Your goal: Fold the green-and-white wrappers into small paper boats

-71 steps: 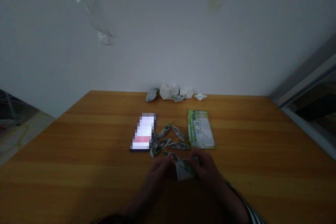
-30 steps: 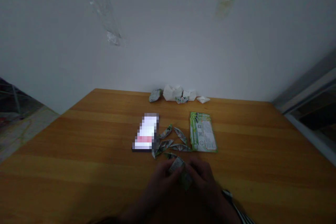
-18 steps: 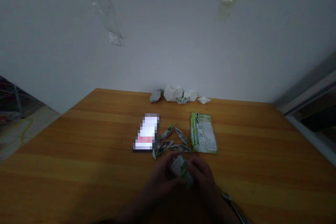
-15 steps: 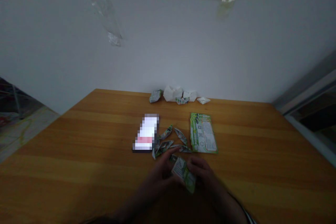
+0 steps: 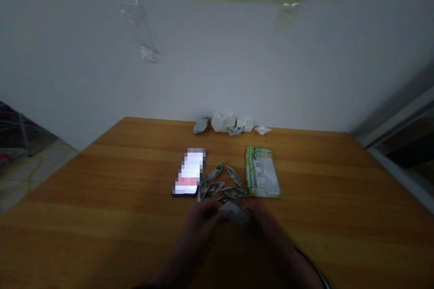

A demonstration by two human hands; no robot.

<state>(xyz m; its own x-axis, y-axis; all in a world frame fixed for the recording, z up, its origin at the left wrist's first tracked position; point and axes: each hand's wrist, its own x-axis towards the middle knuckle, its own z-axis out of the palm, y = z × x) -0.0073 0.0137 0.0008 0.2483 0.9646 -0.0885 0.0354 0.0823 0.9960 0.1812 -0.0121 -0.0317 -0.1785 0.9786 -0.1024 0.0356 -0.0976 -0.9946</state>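
Note:
Both my hands meet low in the middle of the wooden table (image 5: 101, 198). My left hand (image 5: 200, 226) and my right hand (image 5: 264, 228) pinch a small folded piece of printed paper (image 5: 233, 211) between them, fingers closed on its edges. Just beyond the hands lie several small folded paper boats (image 5: 220, 180) in green-and-white print. The dim light hides the fingertips' exact grip.
A phone (image 5: 189, 176) with a lit screen lies left of the boats. A stack of green printed leaflets (image 5: 262, 172) lies to their right. White and printed folded paper shapes (image 5: 227, 124) sit at the table's far edge against the wall. Clear plastic hangs on the wall above.
The folded paper has turned from a tilted, upright position to lying flatter between my fingers, and both hands have shifted slightly toward the boats.

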